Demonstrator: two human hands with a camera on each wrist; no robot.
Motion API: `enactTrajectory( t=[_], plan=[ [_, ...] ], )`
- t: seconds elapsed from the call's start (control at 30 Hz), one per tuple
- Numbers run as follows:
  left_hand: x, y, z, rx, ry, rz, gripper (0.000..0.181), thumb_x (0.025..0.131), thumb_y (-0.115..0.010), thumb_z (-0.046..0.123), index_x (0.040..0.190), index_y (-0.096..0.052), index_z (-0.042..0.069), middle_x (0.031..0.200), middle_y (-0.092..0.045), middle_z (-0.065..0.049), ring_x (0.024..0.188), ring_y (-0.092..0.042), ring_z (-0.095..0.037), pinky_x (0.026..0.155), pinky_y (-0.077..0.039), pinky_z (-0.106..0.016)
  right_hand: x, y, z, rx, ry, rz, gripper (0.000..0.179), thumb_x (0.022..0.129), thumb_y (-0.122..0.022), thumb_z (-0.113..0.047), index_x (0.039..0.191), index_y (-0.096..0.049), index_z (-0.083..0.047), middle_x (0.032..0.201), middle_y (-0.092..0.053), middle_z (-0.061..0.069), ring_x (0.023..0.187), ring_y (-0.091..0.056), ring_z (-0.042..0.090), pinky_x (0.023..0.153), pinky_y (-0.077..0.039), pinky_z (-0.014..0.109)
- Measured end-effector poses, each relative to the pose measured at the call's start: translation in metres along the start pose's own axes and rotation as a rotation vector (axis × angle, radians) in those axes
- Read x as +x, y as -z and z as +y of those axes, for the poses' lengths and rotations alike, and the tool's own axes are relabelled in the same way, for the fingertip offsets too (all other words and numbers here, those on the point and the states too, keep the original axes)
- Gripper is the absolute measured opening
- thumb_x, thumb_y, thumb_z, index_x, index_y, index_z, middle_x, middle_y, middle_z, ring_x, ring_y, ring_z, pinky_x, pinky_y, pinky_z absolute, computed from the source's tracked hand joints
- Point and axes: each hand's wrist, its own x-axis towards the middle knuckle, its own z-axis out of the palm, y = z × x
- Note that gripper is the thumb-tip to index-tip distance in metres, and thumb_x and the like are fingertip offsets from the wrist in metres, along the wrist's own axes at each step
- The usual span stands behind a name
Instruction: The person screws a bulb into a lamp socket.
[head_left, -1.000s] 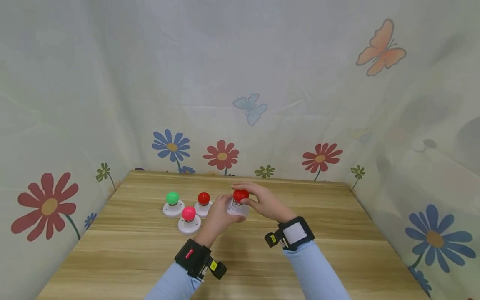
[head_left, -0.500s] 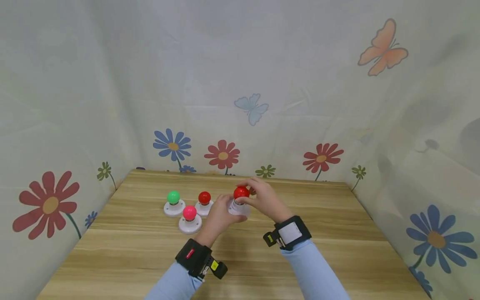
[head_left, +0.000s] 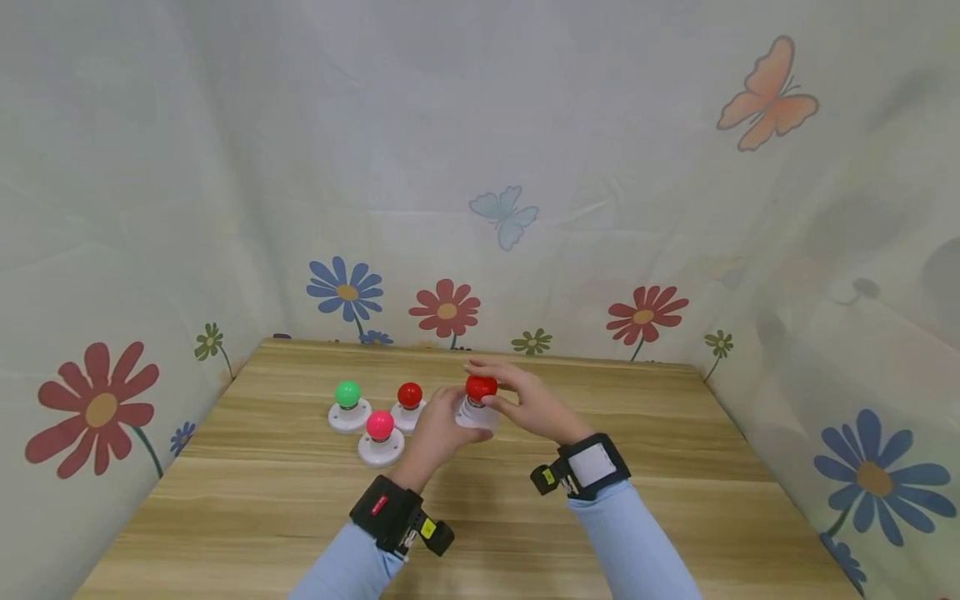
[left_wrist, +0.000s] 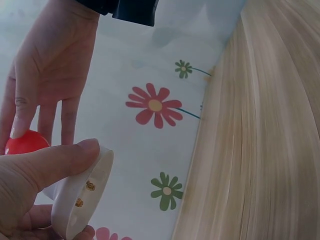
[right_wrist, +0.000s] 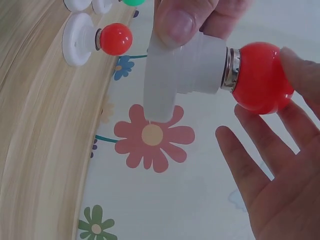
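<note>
Above the wooden table, my left hand [head_left: 437,435] grips a white lamp socket [right_wrist: 207,65] by its round base. The left thumb lies across the base's rim in the left wrist view, where brass screws show on the underside. A red light bulb [right_wrist: 262,77] sits in the socket, a band of its metal screw cap visible at the socket's mouth. My right hand [head_left: 538,408] pinches this bulb between thumb and fingertips, from its right side in the head view. The socket is tilted, with the bulb end up.
Left of my hands, three white sockets stand on the table [head_left: 637,517], bearing a green bulb [head_left: 347,394], a pink bulb [head_left: 380,425] and another red bulb [head_left: 409,395]. A flower-printed curtain [head_left: 390,167] encloses the back and sides.
The right hand turned on the bulb, its wrist shifting slightly left and then back right, fingers drawing in and reaching over the bulb again. The left hand and socket stay nearly still.
</note>
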Motion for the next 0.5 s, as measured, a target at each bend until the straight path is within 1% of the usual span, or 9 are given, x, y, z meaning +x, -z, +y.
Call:
enactTrajectory(
  t=[0.07,0.13,0.23,0.4,0.5],
  plan=[
    [0.0004,0.0001,0.0005,0.001,-0.002,-0.005,0.071,0.073,-0.085,0.023,0.135,-0.053,0.008,0.132,-0.054,-0.013,0.117,-0.053,-0.033,0.097,-0.049,-0.052,-0.0004,0.0008,0.0009,-0.003,0.009,-0.010,0.052,0.090,-0.065,-0.007,0.140,-0.052,-0.012,0.147,-0.047,0.007,0.133,-0.047,0.026,0.105,-0.044,0.045],
    [0.0006,-0.0003,0.0005,0.001,-0.002,-0.009,0.071,0.073,-0.085,0.023,0.135,-0.053,0.009,0.132,-0.054,-0.013,0.117,-0.053,-0.032,0.097,-0.048,-0.052,-0.0004,0.0007,0.0012,-0.017,-0.001,-0.010,0.051,0.090,-0.065,-0.008,0.139,-0.053,-0.015,0.145,-0.050,0.005,0.131,-0.049,0.024,0.105,-0.044,0.043],
    [0.0008,-0.0015,0.0004,0.003,0.001,-0.012,0.070,0.073,-0.085,0.024,0.134,-0.054,0.009,0.132,-0.055,-0.012,0.117,-0.052,-0.032,0.097,-0.048,-0.052,0.0000,0.0002,0.0006,-0.038,-0.022,0.008,0.049,0.089,-0.067,-0.010,0.136,-0.056,-0.016,0.140,-0.055,0.005,0.126,-0.054,0.023,0.101,-0.047,0.041],
    [0.0001,-0.0026,0.0028,0.010,0.004,-0.014,0.069,0.074,-0.085,0.025,0.133,-0.055,0.008,0.131,-0.054,-0.012,0.117,-0.052,-0.032,0.096,-0.050,-0.051,0.0023,-0.0024,-0.0027,-0.111,-0.074,0.089,0.047,0.084,-0.075,-0.018,0.128,-0.062,-0.012,0.123,-0.063,0.008,0.106,-0.062,0.023,0.091,-0.054,0.041],
    [-0.0003,-0.0031,0.0047,0.006,0.006,-0.014,0.068,0.074,-0.085,0.024,0.133,-0.055,0.007,0.131,-0.054,-0.013,0.116,-0.053,-0.032,0.095,-0.050,-0.051,0.0040,-0.0050,-0.0047,-0.166,-0.124,0.141,0.046,0.080,-0.078,-0.023,0.123,-0.064,-0.009,0.112,-0.064,0.007,0.093,-0.061,0.020,0.082,-0.057,0.038]
  ],
)
